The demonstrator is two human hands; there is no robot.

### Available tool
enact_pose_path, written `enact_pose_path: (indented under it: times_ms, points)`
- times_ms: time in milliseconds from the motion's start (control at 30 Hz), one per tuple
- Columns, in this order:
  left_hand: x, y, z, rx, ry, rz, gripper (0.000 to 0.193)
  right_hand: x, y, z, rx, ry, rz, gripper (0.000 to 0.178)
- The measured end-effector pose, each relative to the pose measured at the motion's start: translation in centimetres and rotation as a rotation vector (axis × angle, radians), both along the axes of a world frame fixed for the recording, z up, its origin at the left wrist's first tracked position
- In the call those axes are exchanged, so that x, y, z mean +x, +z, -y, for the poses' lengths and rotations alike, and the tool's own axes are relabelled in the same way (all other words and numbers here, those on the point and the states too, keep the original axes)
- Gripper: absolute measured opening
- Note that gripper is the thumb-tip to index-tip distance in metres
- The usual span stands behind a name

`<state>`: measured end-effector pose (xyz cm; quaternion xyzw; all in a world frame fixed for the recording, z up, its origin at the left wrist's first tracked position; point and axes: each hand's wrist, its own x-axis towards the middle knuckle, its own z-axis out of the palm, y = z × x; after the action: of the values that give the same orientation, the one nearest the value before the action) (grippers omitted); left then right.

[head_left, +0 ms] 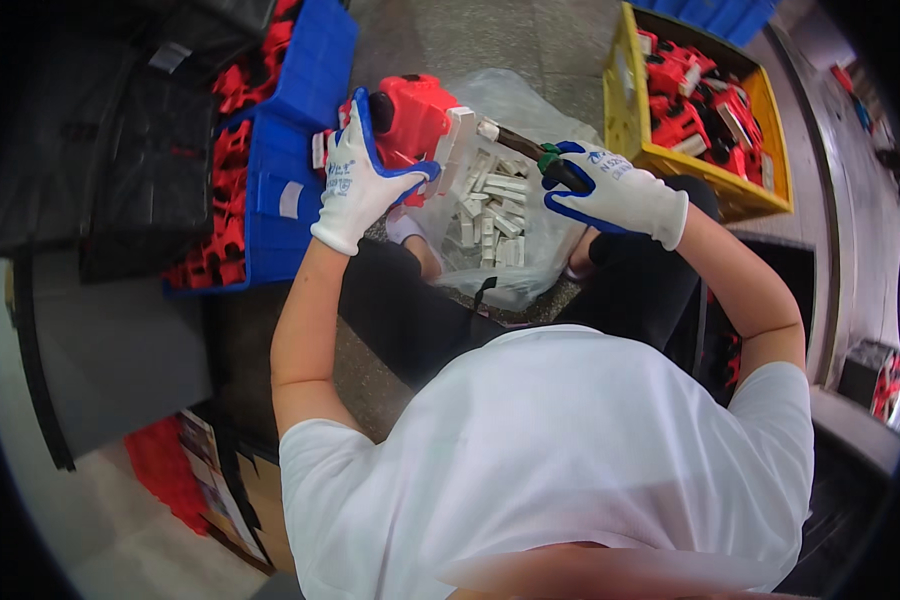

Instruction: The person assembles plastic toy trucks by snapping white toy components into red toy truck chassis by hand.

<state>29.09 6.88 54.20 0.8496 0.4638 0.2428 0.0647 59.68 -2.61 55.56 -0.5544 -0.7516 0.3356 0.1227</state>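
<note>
Grey floor below, left hand pinching my red part, right hand wrapped round the tool; I'd keep it square.

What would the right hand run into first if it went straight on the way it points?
Probably the white piece at the end of the red plastic part held in the left hand; the tool in the right hand would touch it first, though one view leaves depth unclear.
</note>
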Motion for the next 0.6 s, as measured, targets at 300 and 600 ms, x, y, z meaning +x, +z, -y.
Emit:
enact_pose_path:
  times_ms: [300,600]
  points:
    - [9.6,0.5,2.4,-0.069,-0.104,-0.174,0.114,5.3,-1.7,3.8,-0.090,-0.123,0.089,0.053]
    - [17.2,-2.1,5.1,-0.075,-0.222,-0.157,0.124,10.8,-2.4,9.3,-0.112,-0.222,0.098,0.049]
